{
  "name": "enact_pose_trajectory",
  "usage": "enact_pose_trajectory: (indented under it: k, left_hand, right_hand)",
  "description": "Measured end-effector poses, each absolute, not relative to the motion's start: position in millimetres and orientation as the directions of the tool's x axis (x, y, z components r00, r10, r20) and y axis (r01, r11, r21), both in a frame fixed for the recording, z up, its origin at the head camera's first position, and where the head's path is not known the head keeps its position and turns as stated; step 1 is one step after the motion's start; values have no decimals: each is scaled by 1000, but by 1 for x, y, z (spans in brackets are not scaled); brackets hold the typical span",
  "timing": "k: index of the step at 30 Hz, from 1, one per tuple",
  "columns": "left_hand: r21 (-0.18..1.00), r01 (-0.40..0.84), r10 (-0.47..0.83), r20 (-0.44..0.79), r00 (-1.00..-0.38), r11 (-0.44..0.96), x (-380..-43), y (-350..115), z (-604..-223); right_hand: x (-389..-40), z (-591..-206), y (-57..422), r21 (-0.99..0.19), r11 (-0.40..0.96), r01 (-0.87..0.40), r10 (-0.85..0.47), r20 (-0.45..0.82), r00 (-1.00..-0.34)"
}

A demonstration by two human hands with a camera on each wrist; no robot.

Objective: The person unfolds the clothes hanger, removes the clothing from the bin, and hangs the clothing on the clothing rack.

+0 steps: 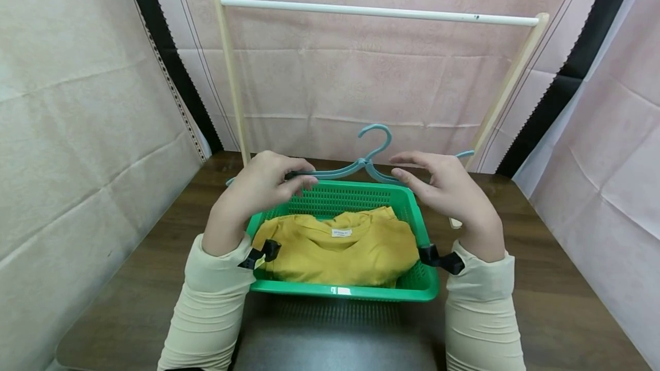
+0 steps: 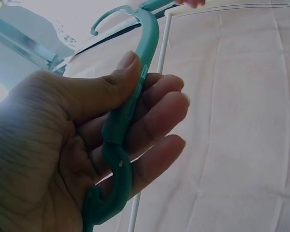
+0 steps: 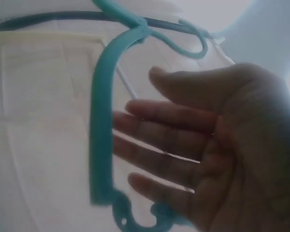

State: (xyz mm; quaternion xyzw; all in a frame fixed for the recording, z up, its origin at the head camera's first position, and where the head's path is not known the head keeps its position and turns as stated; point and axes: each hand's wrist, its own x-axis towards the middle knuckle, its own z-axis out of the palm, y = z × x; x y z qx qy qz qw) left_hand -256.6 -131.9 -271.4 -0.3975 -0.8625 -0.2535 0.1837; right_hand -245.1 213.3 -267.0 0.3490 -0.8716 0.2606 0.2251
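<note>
A light blue plastic hanger (image 1: 337, 173) is held up over the far rim of a green basket (image 1: 356, 291), its hook pointing upward. My left hand (image 1: 264, 183) grips the hanger's left arm; the left wrist view shows the thumb on one side of the hanger (image 2: 147, 43) and curled fingers behind it. My right hand (image 1: 444, 185) is beside the hanger's right arm with its fingers spread and relaxed. In the right wrist view its fingertips reach right to the hanger (image 3: 101, 121). A yellow shirt (image 1: 340, 253) lies folded in the basket, collar and white label facing up.
Behind the basket stands a rack with cream posts and a white crossbar (image 1: 381, 11). The basket sits on a dark brown wooden table (image 1: 546, 279). Pale cloth panels (image 1: 93, 102) enclose the back and both sides.
</note>
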Motion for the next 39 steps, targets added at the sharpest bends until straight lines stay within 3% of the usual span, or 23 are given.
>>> enact_pose_trajectory:
  k: [7, 17, 34, 39]
  left_hand:
    - [313, 809, 586, 567, -579, 497, -259, -137, -272]
    - [328, 819, 512, 654, -557, 471, -257, -146, -269]
    - [361, 831, 580, 596, -555, 424, -257, -132, -272]
    - [342, 847, 636, 559, -531, 407, -258, -121, -274]
  right_hand:
    - [-246, -269, 220, -326, 655, -682, -469, 532, -705]
    - [-243, -266, 221, -389, 584, -713, -474, 550, -688]
    - [-247, -268, 210, -332, 442, -833, -557, 627, -545]
    - [-245, -269, 200, -366, 360, -858, -591, 622, -513]
